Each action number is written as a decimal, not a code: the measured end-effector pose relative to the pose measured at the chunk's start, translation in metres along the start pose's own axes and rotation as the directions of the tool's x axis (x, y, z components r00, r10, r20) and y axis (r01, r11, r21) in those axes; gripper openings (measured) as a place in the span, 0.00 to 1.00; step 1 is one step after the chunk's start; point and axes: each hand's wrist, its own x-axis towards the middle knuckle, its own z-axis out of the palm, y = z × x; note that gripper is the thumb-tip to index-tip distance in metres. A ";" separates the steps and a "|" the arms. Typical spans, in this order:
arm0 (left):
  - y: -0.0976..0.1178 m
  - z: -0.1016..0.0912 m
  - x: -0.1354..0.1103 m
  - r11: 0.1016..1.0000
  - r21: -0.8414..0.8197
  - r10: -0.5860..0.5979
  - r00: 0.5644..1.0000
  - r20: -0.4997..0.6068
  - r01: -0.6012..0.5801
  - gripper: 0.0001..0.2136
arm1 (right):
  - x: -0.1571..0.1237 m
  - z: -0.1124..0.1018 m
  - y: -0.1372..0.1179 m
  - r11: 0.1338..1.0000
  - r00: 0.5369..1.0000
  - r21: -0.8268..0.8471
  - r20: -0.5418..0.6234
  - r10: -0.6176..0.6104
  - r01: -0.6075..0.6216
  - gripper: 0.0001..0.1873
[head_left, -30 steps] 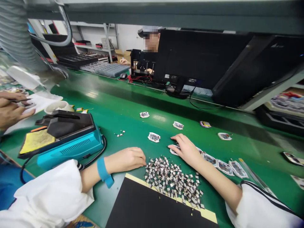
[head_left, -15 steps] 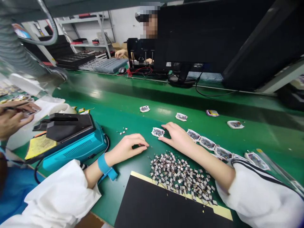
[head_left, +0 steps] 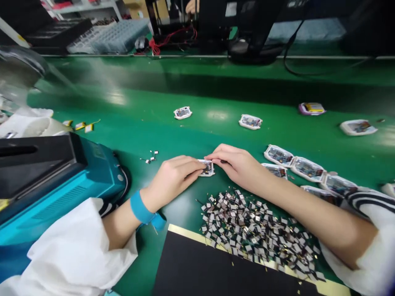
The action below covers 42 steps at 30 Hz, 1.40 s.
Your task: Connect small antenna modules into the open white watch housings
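Between the fingertips of the left hand (head_left: 174, 177) and the right hand (head_left: 236, 164) sat a small circuit board (head_left: 207, 167), closing the gap there; just below the fingers, toward the body, a heap of tiny metal-edged parts (head_left: 253, 234) lay in the way, with a black mat (head_left: 222, 267) beyond it; right of the fingers, a row of boards (head_left: 308, 169) barred a sideways pass; left of them, a few loose parts (head_left: 151, 156) dotted the green bench (head_left: 129, 102), and a teal bench unit (head_left: 61, 193) stood farther out; ahead of the fingers, the bench gave free passage, with two boards (head_left: 182, 112) (head_left: 250, 121) well apart standing in it.
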 end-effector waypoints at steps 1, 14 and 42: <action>0.000 -0.001 0.000 1.000 0.025 0.013 1.000 0.003 -0.013 0.06 | -0.002 -0.001 -0.001 1.000 1.000 -0.006 0.025 0.009 -0.009 0.13; 0.008 -0.003 0.002 0.969 0.228 0.075 0.994 0.080 -0.091 0.07 | -0.005 -0.001 -0.002 1.000 0.999 -0.019 0.041 0.017 -0.017 0.20; 0.022 -0.004 0.008 0.954 0.264 -0.165 0.984 0.073 0.140 0.07 | -0.007 -0.002 -0.003 0.999 0.999 -0.044 0.041 0.018 -0.016 0.15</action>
